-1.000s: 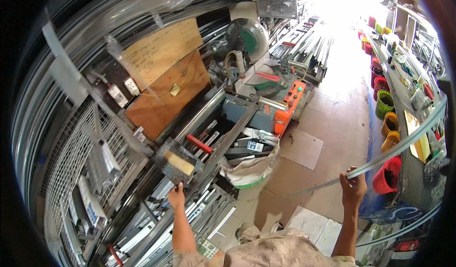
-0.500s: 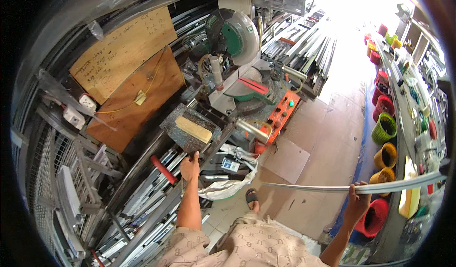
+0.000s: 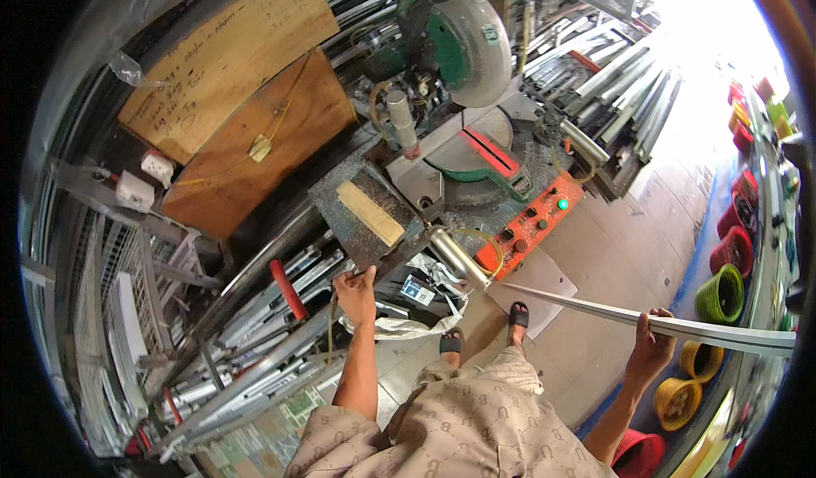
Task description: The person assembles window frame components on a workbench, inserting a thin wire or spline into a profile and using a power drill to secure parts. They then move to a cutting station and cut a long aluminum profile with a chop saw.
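Note:
My right hand (image 3: 653, 346) is wrapped around a long, thin, silvery-white metal profile (image 3: 722, 332). The profile runs level from the right rim toward the middle, its far end near the saw's front cylinder. My left hand (image 3: 355, 295) grips the near corner of a dusty dark metal plate (image 3: 353, 223), thumb on top and fingers partly hidden beneath the edge. A pale wooden strip (image 3: 371, 212) lies on that plate. Beyond stands a mitre saw (image 3: 459, 49) with its round blade guard raised above a slotted red insert (image 3: 491, 153).
An orange control box (image 3: 531, 227) with a lit green button sits before the saw. Below my left hand are a white sack (image 3: 408, 325) and many stacked metal profiles (image 3: 246, 342). Coloured baskets (image 3: 721, 295) line the right-hand bench. More profiles (image 3: 633, 79) lie behind the saw.
I have stepped nearer the saw, and both my feet now show. The profile has moved forward with my right hand, its end closer to the saw. My left hand stays at the plate's corner.

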The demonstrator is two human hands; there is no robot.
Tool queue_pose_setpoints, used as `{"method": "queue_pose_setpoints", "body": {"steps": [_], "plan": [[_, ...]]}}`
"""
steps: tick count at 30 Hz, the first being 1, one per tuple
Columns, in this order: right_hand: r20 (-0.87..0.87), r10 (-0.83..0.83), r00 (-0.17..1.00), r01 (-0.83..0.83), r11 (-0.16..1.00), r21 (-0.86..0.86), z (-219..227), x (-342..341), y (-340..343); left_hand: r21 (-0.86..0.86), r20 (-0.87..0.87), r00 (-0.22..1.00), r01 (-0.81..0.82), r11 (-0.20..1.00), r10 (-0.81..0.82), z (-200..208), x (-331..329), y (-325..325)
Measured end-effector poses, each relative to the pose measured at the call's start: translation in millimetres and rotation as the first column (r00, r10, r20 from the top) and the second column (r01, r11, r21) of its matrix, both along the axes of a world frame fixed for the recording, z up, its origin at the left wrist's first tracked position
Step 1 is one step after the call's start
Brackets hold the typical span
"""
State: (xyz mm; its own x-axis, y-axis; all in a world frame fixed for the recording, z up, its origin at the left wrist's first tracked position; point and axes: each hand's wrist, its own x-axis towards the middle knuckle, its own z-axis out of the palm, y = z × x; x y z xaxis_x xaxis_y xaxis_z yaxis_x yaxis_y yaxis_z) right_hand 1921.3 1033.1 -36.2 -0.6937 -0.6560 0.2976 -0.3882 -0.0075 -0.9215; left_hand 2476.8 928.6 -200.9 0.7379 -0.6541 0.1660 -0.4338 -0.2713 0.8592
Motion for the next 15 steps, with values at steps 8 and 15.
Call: {"method": "queue_pose_setpoints", "body": {"steps": [8,15], "plan": [[-0.025,0.185,0.982,-0.178,0.968,0.177,5.4,-79.0,-132.4,0.212,0.368,0.929,-0.052,0.976,-0.031,-5.5,-72.6,8.0],[0.023,0.352,0.936,-0.352,0.924,0.15,3.8,-110.6,-186.1,0.348,0.47,0.877,-0.08,0.934,-0.1,13.4,-78.8,-10.8]]}}
